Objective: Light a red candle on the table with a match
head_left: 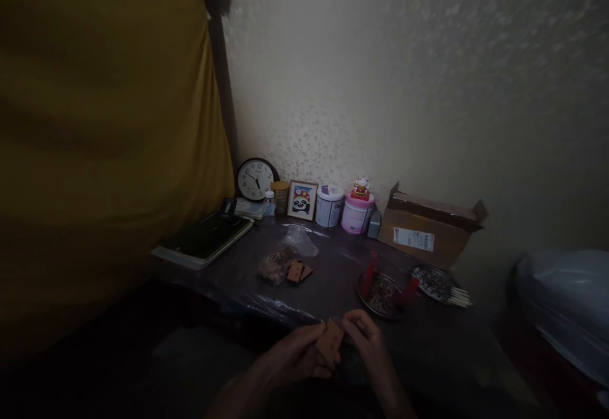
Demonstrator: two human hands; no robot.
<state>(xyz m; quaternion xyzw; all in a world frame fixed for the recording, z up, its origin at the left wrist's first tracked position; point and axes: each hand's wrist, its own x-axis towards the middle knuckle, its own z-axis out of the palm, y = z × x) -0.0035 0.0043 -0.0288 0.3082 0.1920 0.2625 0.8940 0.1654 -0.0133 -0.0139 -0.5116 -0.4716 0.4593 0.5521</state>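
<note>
A flat, rectangular tan tag (pixel 330 341) is held just above the near edge of the table, gripped between both hands. The left hand (pixel 297 357) is closed on its lower left side, and the right hand (pixel 365 336) is curled over its upper right corner. The fingers (pixel 358 325) of both hands are bent inward, though their exact placing is obscured by the dim light.

Beyond the hands, a dark table covered in glossy plastic sheeting (pixel 333 267) is seen. On it lie a clear plastic bag (pixel 299 241), two small brown rectangular pieces (pixel 295 271) just beside the bag, and a round metal plate of small beads (pixel 380 295). Further back are placed a round black-rimmed clock (pixel 257 179), a framed panda picture (pixel 301 200), and an open cardboard box (pixel 428 229).
</note>
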